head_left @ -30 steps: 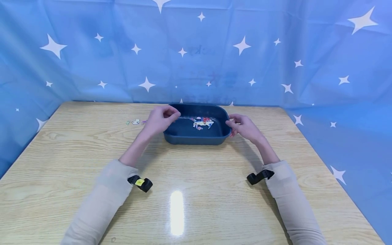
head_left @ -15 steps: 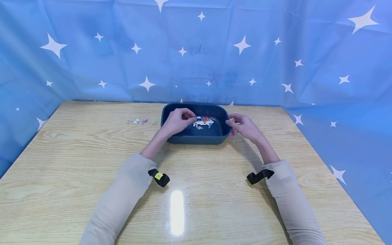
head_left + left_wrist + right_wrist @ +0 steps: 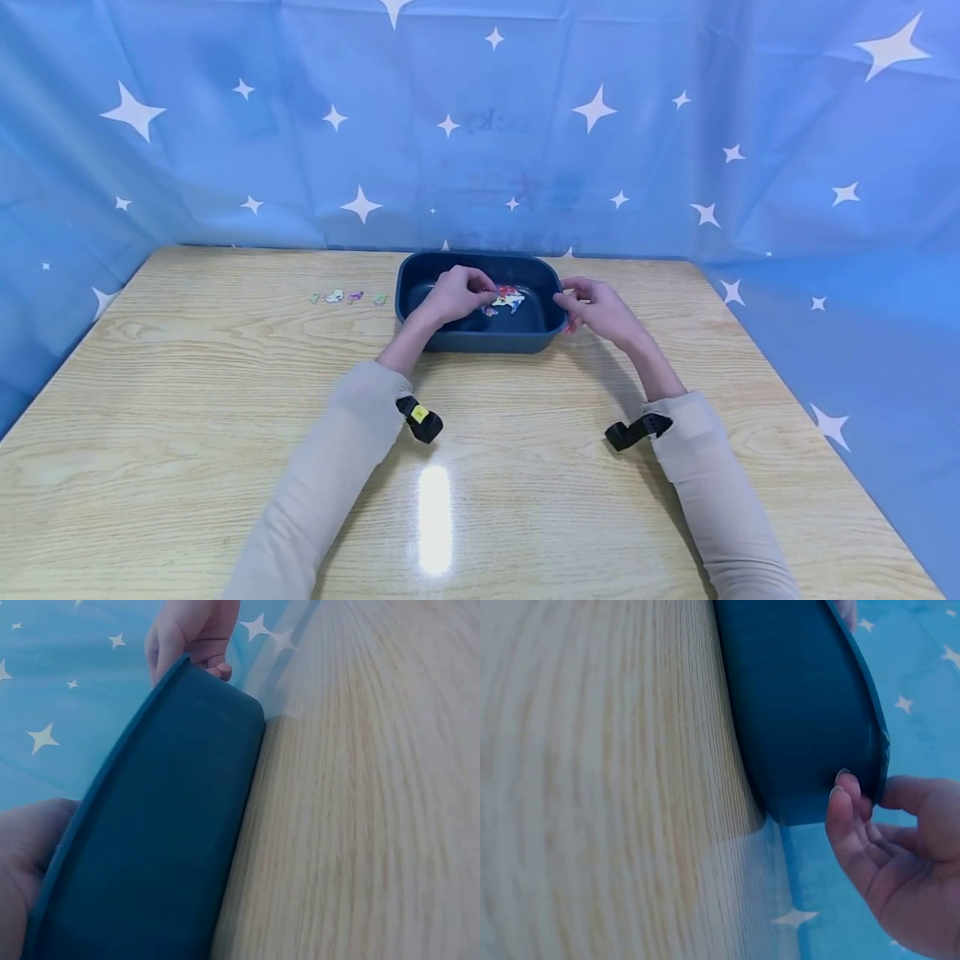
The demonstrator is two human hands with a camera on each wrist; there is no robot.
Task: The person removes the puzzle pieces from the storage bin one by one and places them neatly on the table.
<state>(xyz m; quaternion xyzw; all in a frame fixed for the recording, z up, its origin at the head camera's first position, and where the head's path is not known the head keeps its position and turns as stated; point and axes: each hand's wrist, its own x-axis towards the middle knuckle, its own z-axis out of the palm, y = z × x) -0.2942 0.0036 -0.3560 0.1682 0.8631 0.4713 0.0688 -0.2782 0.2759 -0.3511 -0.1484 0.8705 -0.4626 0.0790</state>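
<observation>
A dark blue plastic basin [image 3: 480,342] stands upright at the back of the table. Small colourful paper cutouts [image 3: 512,297], which look like stickers, lie in a cluster on its floor. My left hand [image 3: 456,294] reaches over the near left rim, thumb and forefinger close together right at the cluster and covering its left part. I cannot tell whether a cutout is between those fingertips. At the basin's right end my right hand [image 3: 597,310] grips the rim; the right wrist view shows the thumb over the edge and the fingers [image 3: 844,814] against the outer wall.
Several small cutouts lie in a row on the table left of the basin: a pale one [image 3: 333,296], a purple one [image 3: 356,297] and a green one [image 3: 380,299] among them. A blue star-patterned curtain [image 3: 480,167] hangs behind the wooden table [image 3: 225,400].
My left hand has moved rightward from the basin's left rim to the cutouts inside, uncovering the row on the table. My right hand has stayed on the rim.
</observation>
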